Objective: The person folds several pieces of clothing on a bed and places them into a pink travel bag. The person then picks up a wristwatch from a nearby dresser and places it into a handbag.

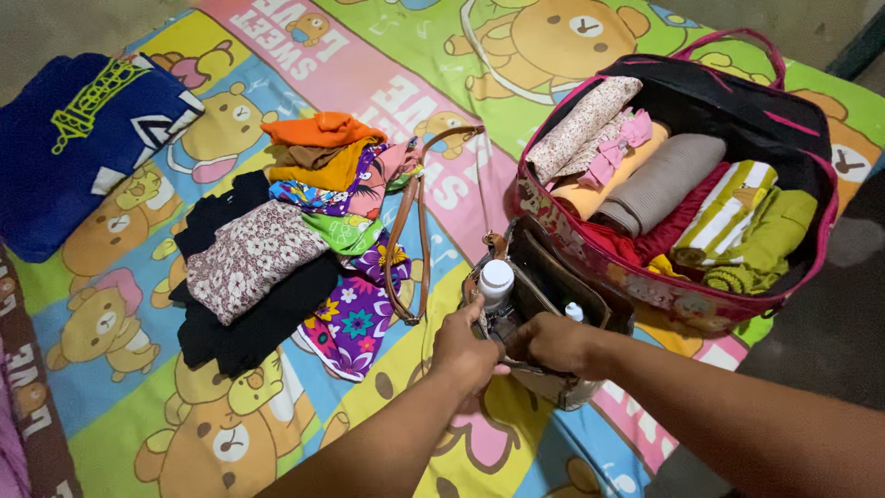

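Both hands at a small brown handbag (553, 304)
Left hand (464, 346) gripping its rim beside a white bottle (496, 279); right hand (551, 343) clasping the bag's edge

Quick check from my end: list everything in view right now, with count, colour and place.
bedsheet: one, multicoloured bear print, under everything
handbag: one, brown, open, centre, strap lying left
bottle: one, white cap, inside handbag
travel bag: one, black and pink, open, right, packed with rolled clothes
folded clothes: one pile, mixed colours, left of handbag
blue garment: one, folded, far left
left hand: on handbag's opening
right hand: on handbag's opening
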Demonstrator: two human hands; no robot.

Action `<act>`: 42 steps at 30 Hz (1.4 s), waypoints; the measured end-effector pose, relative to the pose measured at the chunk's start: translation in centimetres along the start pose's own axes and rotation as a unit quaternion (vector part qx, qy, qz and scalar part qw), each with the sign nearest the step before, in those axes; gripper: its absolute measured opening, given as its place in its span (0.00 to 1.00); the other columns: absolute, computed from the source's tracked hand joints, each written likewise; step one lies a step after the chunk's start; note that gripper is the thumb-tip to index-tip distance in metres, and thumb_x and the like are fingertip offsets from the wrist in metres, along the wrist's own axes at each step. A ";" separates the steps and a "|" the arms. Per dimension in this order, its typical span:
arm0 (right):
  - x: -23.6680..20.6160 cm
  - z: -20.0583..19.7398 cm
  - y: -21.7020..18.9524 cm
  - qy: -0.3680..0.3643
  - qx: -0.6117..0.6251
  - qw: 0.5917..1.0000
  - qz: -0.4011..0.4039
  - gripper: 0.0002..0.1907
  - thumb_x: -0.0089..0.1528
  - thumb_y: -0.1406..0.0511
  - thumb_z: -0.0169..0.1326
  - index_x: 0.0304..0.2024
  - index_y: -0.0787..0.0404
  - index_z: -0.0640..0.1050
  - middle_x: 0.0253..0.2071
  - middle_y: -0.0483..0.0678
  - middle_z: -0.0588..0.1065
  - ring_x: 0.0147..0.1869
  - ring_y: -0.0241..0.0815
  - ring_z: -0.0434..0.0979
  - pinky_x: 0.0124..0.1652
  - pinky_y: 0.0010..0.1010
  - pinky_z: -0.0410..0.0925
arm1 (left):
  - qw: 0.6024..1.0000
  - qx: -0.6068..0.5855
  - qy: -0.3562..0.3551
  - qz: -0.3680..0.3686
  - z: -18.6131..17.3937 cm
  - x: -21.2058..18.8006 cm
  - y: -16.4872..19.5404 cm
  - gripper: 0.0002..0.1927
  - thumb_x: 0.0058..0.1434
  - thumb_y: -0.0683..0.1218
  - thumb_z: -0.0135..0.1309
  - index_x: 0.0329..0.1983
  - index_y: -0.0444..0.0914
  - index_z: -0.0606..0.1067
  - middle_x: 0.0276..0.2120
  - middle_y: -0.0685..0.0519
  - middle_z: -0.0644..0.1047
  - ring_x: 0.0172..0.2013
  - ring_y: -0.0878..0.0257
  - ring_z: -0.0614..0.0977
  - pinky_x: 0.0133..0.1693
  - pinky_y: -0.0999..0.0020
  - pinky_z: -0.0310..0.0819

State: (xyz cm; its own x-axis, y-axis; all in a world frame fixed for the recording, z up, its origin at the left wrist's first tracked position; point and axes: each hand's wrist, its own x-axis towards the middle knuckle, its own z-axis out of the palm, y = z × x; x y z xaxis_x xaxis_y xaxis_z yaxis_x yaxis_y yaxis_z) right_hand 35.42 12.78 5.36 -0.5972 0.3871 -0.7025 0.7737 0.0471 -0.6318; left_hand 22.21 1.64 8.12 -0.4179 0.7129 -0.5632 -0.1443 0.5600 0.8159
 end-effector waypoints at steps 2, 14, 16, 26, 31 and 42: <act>0.4 0.5 0.0 0.005 -0.002 1.000 -0.015 0.16 0.61 0.71 0.49 0.46 0.62 0.85 0.41 0.47 0.84 0.45 0.38 0.81 0.47 0.32 0.72 | 1.000 0.017 0.005 -0.020 0.0 -0.1 0.2 0.45 0.53 0.28 0.53 0.74 0.49 0.61 0.69 0.52 0.68 0.38 0.58 0.85 0.34 0.70 0.86; 4.8 3.1 -0.6 -0.089 0.053 0.994 0.028 0.10 0.59 0.66 0.57 0.37 0.68 0.81 0.33 0.51 0.79 0.32 0.42 0.76 0.33 0.37 0.70 | 0.999 0.041 0.014 -0.033 -0.8 -0.4 -0.3 0.46 0.53 0.29 0.56 0.73 0.52 0.63 0.67 0.54 0.69 0.41 0.59 0.85 0.33 0.67 0.83; 4.9 2.8 0.3 -0.056 0.093 0.993 0.040 0.08 0.58 0.67 0.56 0.35 0.66 0.82 0.32 0.51 0.79 0.31 0.43 0.77 0.32 0.38 0.71 | 0.999 0.043 0.001 -0.014 -0.8 0.0 -0.3 0.47 0.51 0.29 0.56 0.73 0.51 0.62 0.63 0.50 0.74 0.39 0.58 0.86 0.33 0.67 0.83; 8.1 2.8 0.9 -0.070 0.350 0.933 0.043 0.10 0.60 0.73 0.47 0.40 0.66 0.79 0.36 0.57 0.80 0.37 0.49 0.81 0.35 0.41 0.74 | 0.999 0.051 0.009 0.006 -0.3 -0.1 -0.9 0.45 0.51 0.30 0.55 0.73 0.49 0.65 0.57 0.45 0.79 0.36 0.56 0.87 0.32 0.68 0.87; 9.2 4.1 0.4 -0.032 0.276 0.960 0.020 0.09 0.60 0.75 0.49 0.41 0.71 0.79 0.38 0.57 0.80 0.38 0.48 0.80 0.34 0.41 0.73 | 0.999 0.044 -0.002 0.019 -0.8 0.1 -1.4 0.45 0.51 0.30 0.54 0.73 0.49 0.64 0.60 0.48 0.76 0.39 0.55 0.87 0.33 0.66 0.86; 1.9 1.1 0.3 -0.009 0.072 0.997 -0.032 0.16 0.60 0.73 0.48 0.44 0.69 0.85 0.36 0.53 0.81 0.34 0.40 0.78 0.34 0.31 0.73 | 0.995 0.083 0.004 -0.057 0.2 0.5 -1.3 0.43 0.55 0.34 0.52 0.74 0.57 0.65 0.45 0.41 0.83 0.30 0.53 0.79 0.26 0.64 0.72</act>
State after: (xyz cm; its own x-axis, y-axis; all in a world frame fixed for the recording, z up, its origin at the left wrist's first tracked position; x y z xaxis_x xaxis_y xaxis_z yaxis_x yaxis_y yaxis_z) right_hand 34.30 12.47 3.47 -0.6491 0.3702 -0.6646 0.6965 -0.0621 -0.7149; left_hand 22.38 1.37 6.72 -0.4136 0.6376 -0.6499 -0.0421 0.6996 0.7133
